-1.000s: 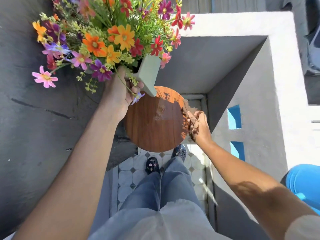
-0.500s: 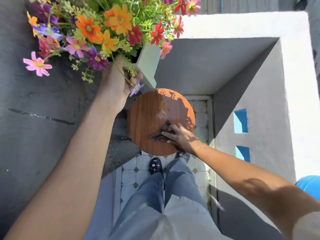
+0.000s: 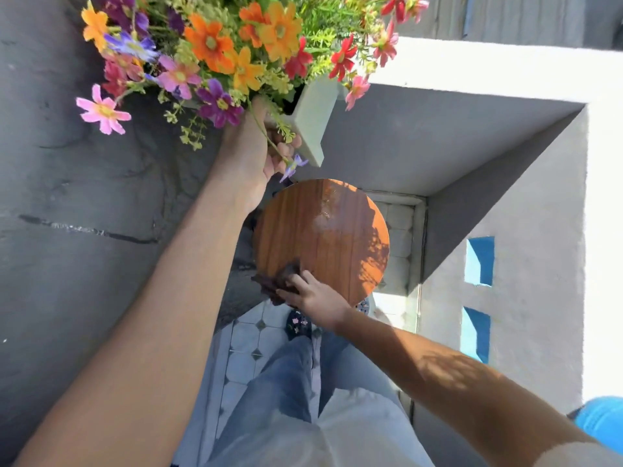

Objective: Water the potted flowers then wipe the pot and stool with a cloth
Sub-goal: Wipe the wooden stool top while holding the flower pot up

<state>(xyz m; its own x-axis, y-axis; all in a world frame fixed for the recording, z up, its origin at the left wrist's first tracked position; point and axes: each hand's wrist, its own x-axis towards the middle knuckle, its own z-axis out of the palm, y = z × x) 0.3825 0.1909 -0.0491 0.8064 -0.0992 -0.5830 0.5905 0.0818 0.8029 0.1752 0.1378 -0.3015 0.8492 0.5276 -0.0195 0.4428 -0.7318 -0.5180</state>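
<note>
My left hand grips a pale green square pot and holds it in the air, tilted, above and left of the stool. Bright orange, red, pink and purple flowers spill from the pot. The round wooden stool top is below, with a wet sheen near its middle. My right hand presses a dark brown cloth flat on the stool's near left edge.
A dark grey wall runs along the left. A white parapet with blue openings closes the right and far side. Patterned floor tiles and my legs lie below. A blue object sits at the bottom right.
My right hand carried the cloth from the stool's right edge across the top to its near left edge. The pot in my left hand stays lifted, barely shifted.
</note>
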